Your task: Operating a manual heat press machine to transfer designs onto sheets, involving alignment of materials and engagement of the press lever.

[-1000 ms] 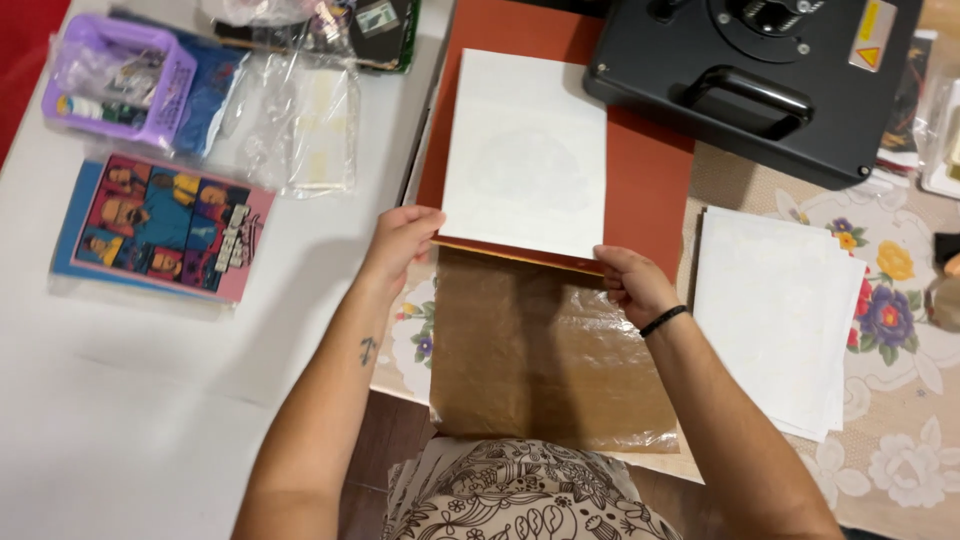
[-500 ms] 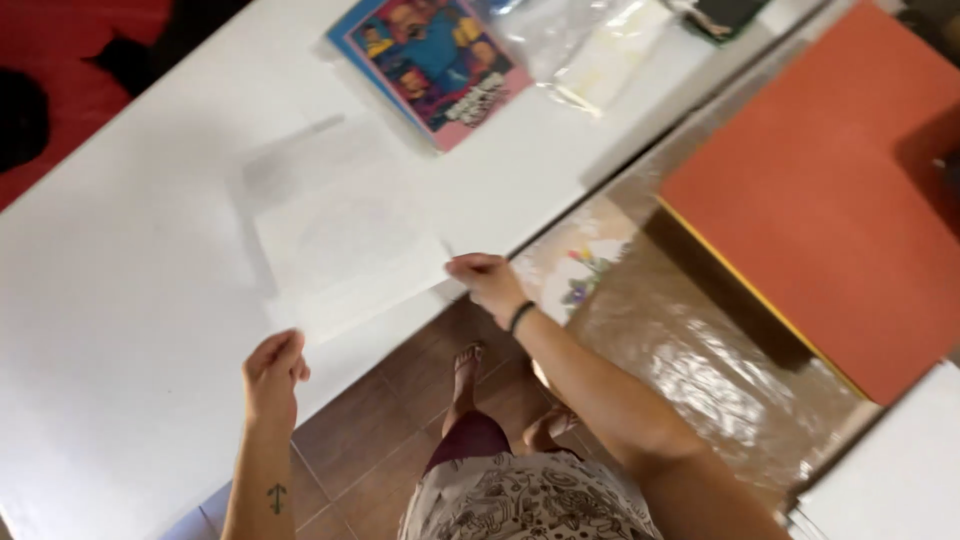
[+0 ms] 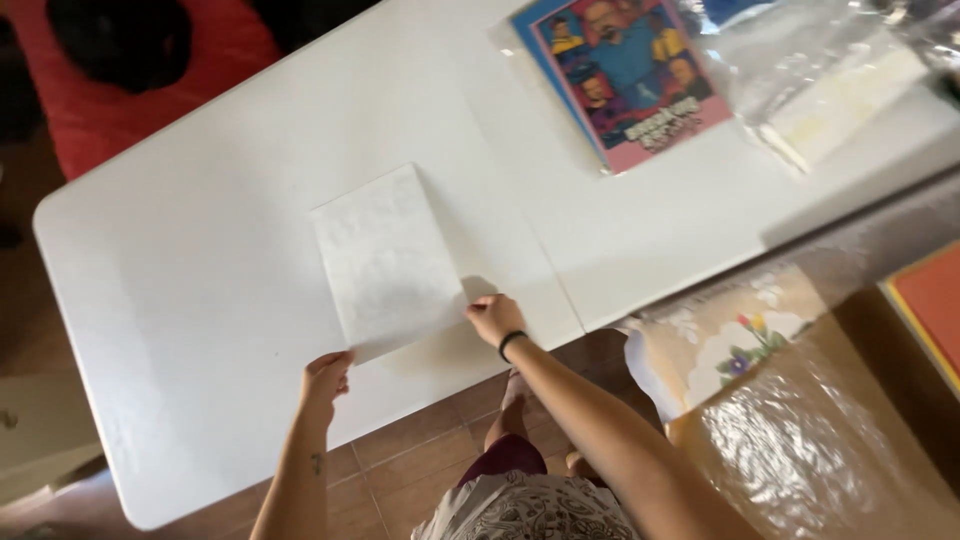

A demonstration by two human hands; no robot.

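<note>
A white sheet of paper (image 3: 385,262) lies flat on the white folding table (image 3: 200,240), near its front edge. My left hand (image 3: 327,378) pinches the sheet's near left corner. At the near right corner my right hand (image 3: 492,317), with a black band on the wrist, grips the paper's edge. Both forearms reach in from the bottom of the head view.
A colourful illustrated card in a clear sleeve (image 3: 625,75) lies at the table's far right, beside clear plastic bags (image 3: 830,70). To the right stands a second table with a floral cloth (image 3: 720,350), a shiny brown sheet (image 3: 810,450) and an orange pad (image 3: 930,300). Red fabric (image 3: 120,90) lies beyond the far edge.
The view and both hands swung left from the orange pad to the white table. The sheet, held up half a second ago, now lies flat with both hands on its near corners.
</note>
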